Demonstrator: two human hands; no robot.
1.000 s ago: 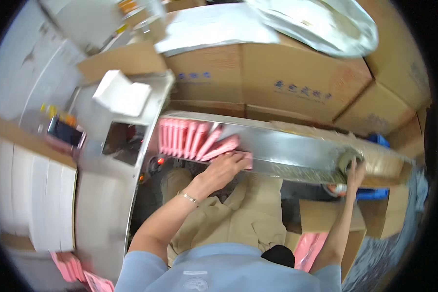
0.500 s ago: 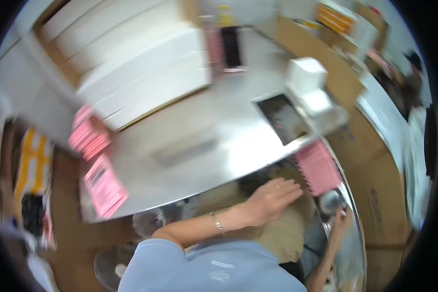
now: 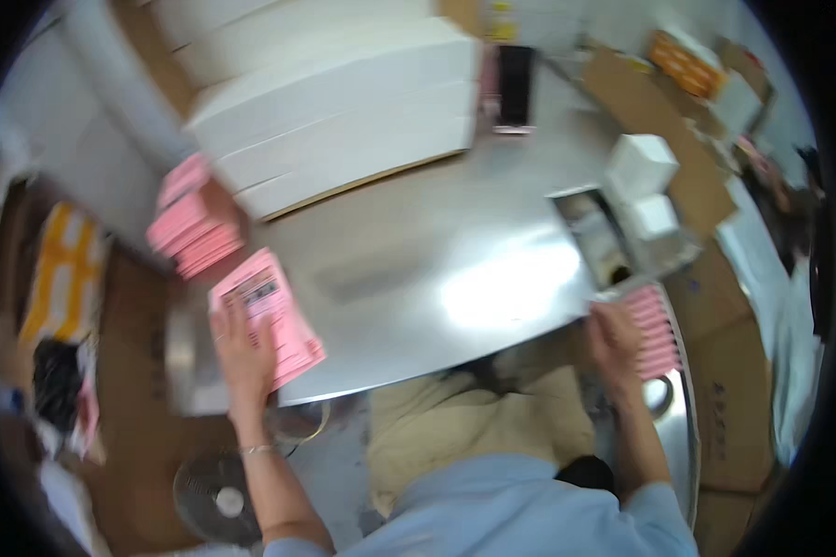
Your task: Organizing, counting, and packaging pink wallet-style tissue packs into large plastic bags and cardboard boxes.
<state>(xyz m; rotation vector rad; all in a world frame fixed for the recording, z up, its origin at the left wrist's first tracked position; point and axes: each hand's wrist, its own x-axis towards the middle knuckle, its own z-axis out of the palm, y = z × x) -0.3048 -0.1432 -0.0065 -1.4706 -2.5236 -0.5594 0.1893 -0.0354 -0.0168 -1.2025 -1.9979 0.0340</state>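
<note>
My left hand [image 3: 243,348] lies over a stack of flat pink printed packets [image 3: 293,339] near the left front edge of the metal table. Its fingers are stretched out and apart on the top packet. By the table's right front corner, my right hand [image 3: 615,342] is curled closed. What its fingers hold, if anything, cannot be made out. Beside it, a row of pink packets [image 3: 652,325] sits in a narrow metal side tray [image 3: 685,436]. A round ring-like thing [image 3: 658,395] lies just nearer in that tray, blurred.
Another pile of pink packets [image 3: 195,223] stands at the far left. White boxes [image 3: 372,121] are stacked at the back, with a dark phone-like slab [image 3: 514,88] beside them. Two small white boxes [image 3: 643,167] stand by a rectangular container [image 3: 596,232]. A fan [image 3: 215,501] is low left.
My left hand has swung from the right side over to the left pink stack. My right hand has moved from beside the round thing up to the table corner. The view has shifted.
</note>
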